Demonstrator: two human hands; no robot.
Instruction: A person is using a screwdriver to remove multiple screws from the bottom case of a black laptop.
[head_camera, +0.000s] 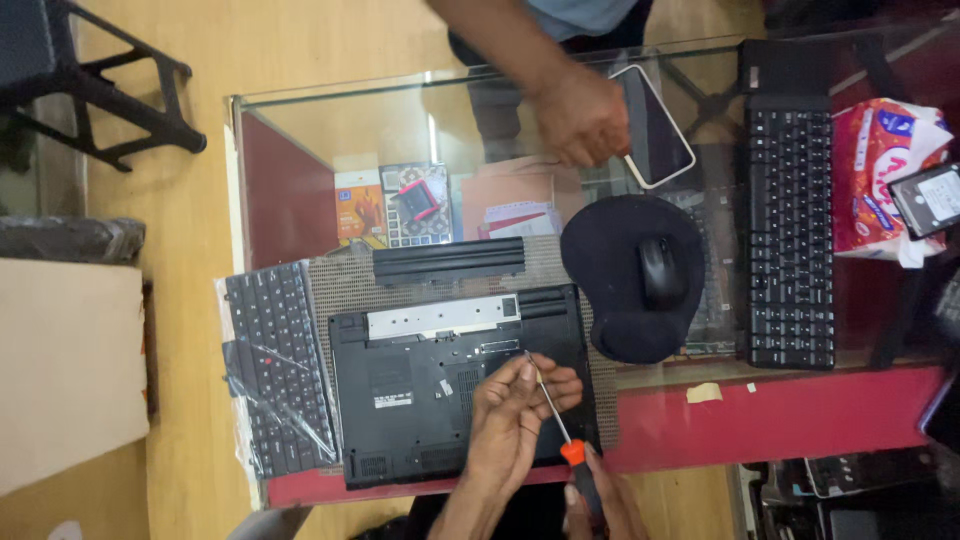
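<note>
A black laptop (420, 400) lies upside down on a mesh mat on the glass table (300, 130), its battery bay open. My left hand (515, 415) rests over the laptop's right part and pinches the thin metal shaft of a screwdriver (548, 400), whose tip touches the laptop base near the bay. My right hand (600, 500), partly cut off by the bottom edge, grips the screwdriver's orange and black handle. A long black battery (448, 262) lies just beyond the laptop.
A loose keyboard in clear plastic (280, 370) lies left of the laptop. A mouse (660, 270) sits on a black pad; a black keyboard (790, 230) and a hard drive (930, 200) lie to the right. Another person's hand (580, 115) holds a phone (655, 125) at the far side.
</note>
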